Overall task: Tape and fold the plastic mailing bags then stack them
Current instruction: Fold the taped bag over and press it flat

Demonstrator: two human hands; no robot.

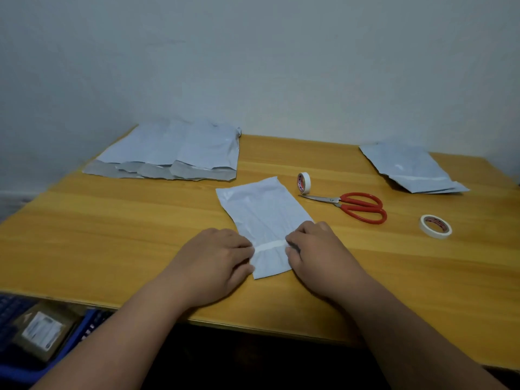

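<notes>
A pale blue plastic mailing bag (261, 218) lies flat on the wooden table (112, 220) in front of me, its near end folded over. A strip of white tape (271, 245) runs across the fold. My left hand (216, 257) presses the bag's left edge at the tape's end, fingers curled down on it. My right hand (315, 249) presses the right edge the same way. Several untaped bags (174, 153) lie overlapped at the back left. A small stack of taped bags (410, 170) lies at the back right.
A roll of tape (304, 182) stands on edge beyond the bag. Red-handled scissors (354, 206) lie to its right. A second tape roll (435, 226) lies flat further right. A blue crate (36, 333) with a parcel sits below the table's left front edge.
</notes>
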